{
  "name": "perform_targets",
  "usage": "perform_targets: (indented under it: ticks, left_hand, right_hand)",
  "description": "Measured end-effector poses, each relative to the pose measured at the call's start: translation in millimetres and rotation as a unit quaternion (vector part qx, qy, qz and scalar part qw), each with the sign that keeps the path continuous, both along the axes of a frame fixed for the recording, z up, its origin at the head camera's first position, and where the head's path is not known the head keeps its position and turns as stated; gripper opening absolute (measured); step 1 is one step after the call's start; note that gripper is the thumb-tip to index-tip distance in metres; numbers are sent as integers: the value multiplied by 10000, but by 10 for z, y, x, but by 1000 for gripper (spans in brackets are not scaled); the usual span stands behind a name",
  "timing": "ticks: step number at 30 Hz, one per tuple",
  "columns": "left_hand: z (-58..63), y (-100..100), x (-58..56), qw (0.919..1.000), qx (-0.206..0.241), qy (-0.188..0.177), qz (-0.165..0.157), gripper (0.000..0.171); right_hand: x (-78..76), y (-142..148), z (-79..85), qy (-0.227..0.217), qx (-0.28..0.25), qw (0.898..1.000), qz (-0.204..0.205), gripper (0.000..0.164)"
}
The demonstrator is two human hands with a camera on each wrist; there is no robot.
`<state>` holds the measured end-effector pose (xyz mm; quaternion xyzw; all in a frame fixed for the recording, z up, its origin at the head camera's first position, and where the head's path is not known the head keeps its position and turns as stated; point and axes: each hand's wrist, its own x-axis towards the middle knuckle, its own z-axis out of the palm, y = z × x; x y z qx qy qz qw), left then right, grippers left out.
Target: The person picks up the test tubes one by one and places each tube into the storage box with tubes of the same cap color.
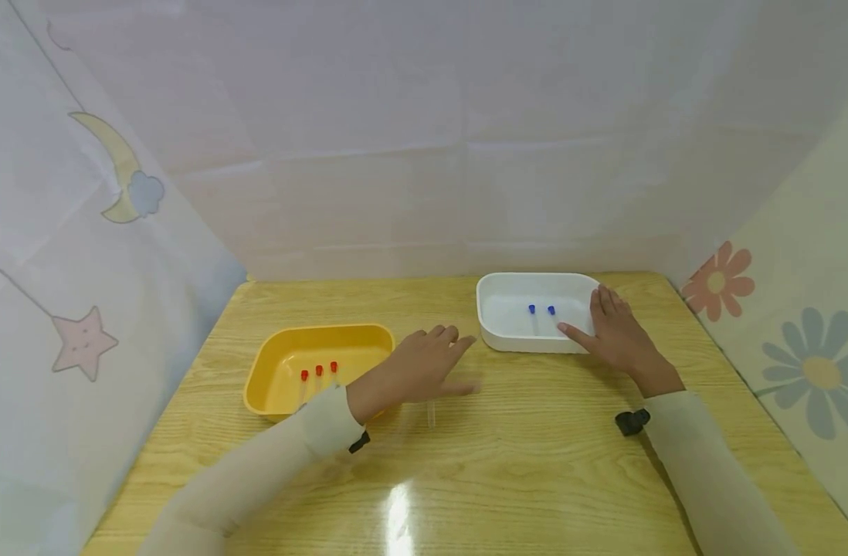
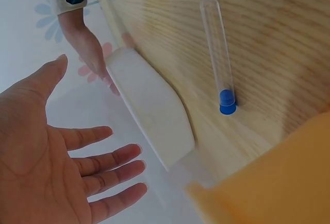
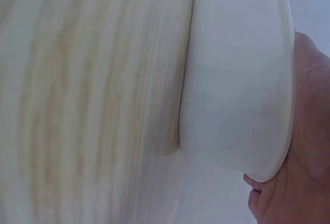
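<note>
My left hand (image 1: 427, 364) hovers palm-down with spread fingers, holding nothing. Beneath it a clear test tube with a blue cap (image 2: 219, 54) lies on the table; in the head view only its clear end (image 1: 431, 415) shows past the hand. My right hand (image 1: 619, 336) holds the right end of a white tray (image 1: 528, 344), thumb over the near rim and fingers at the right rim. Inside that tray lie two blue-capped tubes (image 1: 533, 318). A yellow tray (image 1: 327, 332) at left contains three red-capped tubes (image 1: 319, 372), partly hidden by my left forearm.
Both trays stand on a wood-grain table (image 1: 535, 463). A pale cloth wall (image 1: 424, 154) rises behind it, with printed cloth on both sides. The yellow tray's edge (image 2: 268, 167) is close to the left wrist.
</note>
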<state>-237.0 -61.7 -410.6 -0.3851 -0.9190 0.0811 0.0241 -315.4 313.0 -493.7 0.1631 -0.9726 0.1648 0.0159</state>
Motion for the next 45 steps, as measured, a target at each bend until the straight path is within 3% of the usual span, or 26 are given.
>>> perform_targets:
  ticks: [10, 23, 35, 45]
  left_hand:
    - [-53, -60, 104, 9999, -55, -63, 69, 85]
    - [-103, -159, 149, 9993, -206, -27, 310, 88]
    - [-151, -224, 230, 9953, -801, 429, 349, 100]
    - [-197, -241, 271, 9882, -1387, 568, 306, 104]
  right_hand:
    - [-5, 8, -26, 65, 25, 10000, -10, 107]
    - [1, -14, 19, 30, 65, 10000, -15, 107]
    - [18, -22, 21, 23, -8, 10000, -14, 106]
    - [1, -29, 12, 48, 40, 10000, -12, 107]
